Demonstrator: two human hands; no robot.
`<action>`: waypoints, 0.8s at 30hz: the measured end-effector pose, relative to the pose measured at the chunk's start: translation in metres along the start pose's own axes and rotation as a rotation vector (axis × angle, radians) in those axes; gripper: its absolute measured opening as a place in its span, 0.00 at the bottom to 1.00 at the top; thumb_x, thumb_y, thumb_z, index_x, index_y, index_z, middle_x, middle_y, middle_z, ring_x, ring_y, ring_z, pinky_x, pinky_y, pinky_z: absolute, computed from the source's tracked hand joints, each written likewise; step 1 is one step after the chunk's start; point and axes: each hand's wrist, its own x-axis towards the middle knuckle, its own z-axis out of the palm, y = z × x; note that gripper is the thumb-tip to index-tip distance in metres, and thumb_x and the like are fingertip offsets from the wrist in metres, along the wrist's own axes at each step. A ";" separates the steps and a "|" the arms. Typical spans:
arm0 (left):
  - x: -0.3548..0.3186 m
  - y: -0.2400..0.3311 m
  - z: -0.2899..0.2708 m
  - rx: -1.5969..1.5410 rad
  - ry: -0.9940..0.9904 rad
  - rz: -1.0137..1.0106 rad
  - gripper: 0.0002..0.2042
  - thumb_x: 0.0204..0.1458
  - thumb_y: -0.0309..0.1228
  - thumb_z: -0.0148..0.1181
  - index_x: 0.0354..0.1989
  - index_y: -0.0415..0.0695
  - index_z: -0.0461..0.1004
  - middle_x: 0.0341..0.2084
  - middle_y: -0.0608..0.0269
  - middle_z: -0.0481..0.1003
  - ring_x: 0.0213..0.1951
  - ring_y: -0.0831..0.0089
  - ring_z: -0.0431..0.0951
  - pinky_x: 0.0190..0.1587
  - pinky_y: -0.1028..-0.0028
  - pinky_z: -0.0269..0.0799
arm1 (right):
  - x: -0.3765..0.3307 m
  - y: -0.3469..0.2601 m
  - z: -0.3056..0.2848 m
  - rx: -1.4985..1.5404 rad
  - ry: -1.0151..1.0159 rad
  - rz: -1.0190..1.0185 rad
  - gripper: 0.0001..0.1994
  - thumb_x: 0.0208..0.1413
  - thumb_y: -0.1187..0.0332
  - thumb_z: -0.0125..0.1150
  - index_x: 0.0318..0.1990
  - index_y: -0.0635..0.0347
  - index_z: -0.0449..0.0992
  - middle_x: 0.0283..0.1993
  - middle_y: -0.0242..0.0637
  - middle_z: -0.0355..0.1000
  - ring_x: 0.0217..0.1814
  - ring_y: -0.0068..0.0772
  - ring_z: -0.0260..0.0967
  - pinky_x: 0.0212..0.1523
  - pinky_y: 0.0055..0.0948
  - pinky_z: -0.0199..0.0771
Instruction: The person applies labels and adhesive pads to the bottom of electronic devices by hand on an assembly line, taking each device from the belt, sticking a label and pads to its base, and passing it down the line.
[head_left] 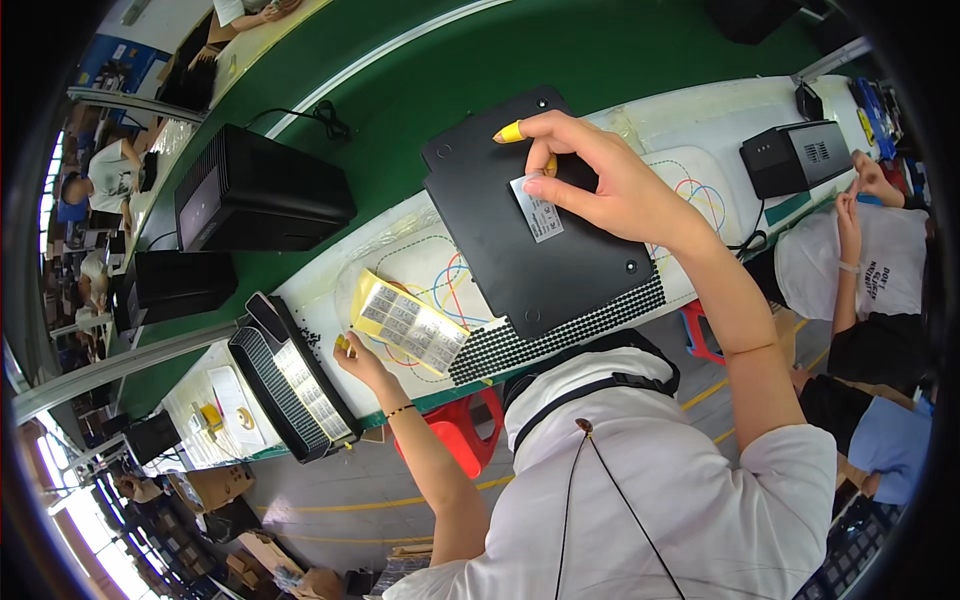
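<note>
Head view: right hand (600,185) pinches a small white label (537,210), pressing it onto the black panel (530,240) directly under its fingertips, not yet smoothed flat, while left hand (358,358) grips the yellow label sheet (408,322), stickers apparently remaining.

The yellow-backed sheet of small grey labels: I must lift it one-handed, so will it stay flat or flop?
The yellow-backed sheet of small grey labels looks thin and already curls at its near edge, so probably floppy and light. Its glossy backing may slip.
</note>
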 end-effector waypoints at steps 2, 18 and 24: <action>-0.011 0.002 0.005 0.020 0.020 0.071 0.18 0.59 0.40 0.55 0.50 0.40 0.65 0.44 0.59 0.69 0.43 0.71 0.70 0.45 0.72 0.67 | 0.001 0.000 0.001 -0.027 -0.011 -0.003 0.19 0.54 0.75 0.59 0.54 0.62 0.67 0.32 0.31 0.68 0.37 0.24 0.66 0.46 0.25 0.65; -0.089 -0.022 0.030 0.019 -0.142 0.080 0.16 0.59 0.29 0.53 0.52 0.34 0.62 0.47 0.54 0.62 0.47 0.67 0.68 0.44 0.70 0.71 | 0.001 -0.003 -0.001 -0.094 -0.025 -0.003 0.18 0.55 0.73 0.59 0.53 0.62 0.67 0.34 0.31 0.68 0.39 0.26 0.65 0.48 0.27 0.64; -0.091 -0.022 0.035 0.023 -0.198 0.079 0.15 0.58 0.28 0.52 0.51 0.34 0.63 0.47 0.54 0.64 0.45 0.67 0.69 0.43 0.71 0.71 | 0.001 -0.001 -0.001 -0.105 -0.018 -0.021 0.18 0.55 0.73 0.59 0.53 0.62 0.68 0.33 0.32 0.68 0.39 0.27 0.66 0.49 0.27 0.63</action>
